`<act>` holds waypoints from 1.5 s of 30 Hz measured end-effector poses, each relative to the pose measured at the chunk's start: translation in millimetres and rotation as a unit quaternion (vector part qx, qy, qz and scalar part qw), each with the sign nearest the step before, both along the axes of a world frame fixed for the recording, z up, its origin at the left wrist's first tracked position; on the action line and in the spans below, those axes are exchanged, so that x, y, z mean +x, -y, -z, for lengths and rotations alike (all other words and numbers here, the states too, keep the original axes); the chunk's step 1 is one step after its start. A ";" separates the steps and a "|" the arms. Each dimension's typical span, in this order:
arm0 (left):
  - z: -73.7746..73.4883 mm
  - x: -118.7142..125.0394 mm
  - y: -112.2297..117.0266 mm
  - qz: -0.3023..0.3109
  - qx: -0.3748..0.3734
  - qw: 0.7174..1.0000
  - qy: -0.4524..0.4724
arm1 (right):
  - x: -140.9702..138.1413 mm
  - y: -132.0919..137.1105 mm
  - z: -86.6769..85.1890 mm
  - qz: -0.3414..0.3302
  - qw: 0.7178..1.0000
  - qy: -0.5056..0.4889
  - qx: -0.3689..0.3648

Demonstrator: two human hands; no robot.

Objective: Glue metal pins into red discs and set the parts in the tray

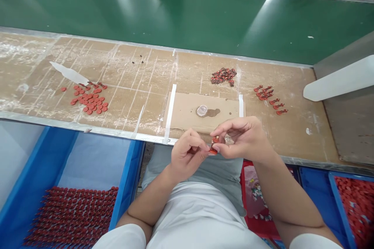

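Note:
A small red-and-brown figure piece (215,145) is pinched between my two hands above the table's front edge. My left hand (187,153) grips its lower red end with thumb and fingertip. Thumb and forefinger of my right hand (247,140) close around its upper part. Just beyond them, a small clear cup (202,110) stands on a taped cardboard pad (184,113), beside a brown stain. Dark pieces with orange marks form a pile (223,76) farther back. To the right lie several red-based figure pieces (264,93). Loose red discs (93,103) are spread at the left.
A green conveyor belt (175,19) runs behind the cardboard-covered table (146,70). At lower left, a blue bin (127,179) holds rows of red pieces (76,214). Another blue bin (336,194) with red parts sits at lower right. A white rounded bar (341,79) juts in from the right.

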State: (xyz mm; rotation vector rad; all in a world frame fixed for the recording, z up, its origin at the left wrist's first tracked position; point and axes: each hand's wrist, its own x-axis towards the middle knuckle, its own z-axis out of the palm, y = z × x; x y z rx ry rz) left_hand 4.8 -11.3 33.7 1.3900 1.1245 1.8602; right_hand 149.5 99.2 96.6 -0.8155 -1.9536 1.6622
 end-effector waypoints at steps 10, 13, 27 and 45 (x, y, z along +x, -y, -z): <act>-6.4 -11.3 3.4 0.071 -0.009 0.993 -0.095 | 1.1 1.8 -3.5 -0.024 0.999 -0.009 0.047; -8.5 -12.9 2.8 0.073 -0.005 0.992 -0.107 | 1.2 2.0 -3.2 -0.024 0.998 -0.012 0.050; -9.1 -12.9 3.1 0.058 0.013 0.991 -0.121 | 0.5 2.7 -2.2 -0.028 0.998 -0.013 0.059; 8.8 -2.7 -1.8 0.157 0.016 0.983 0.093 | -1.9 0.4 4.8 -0.101 0.985 -0.105 -0.090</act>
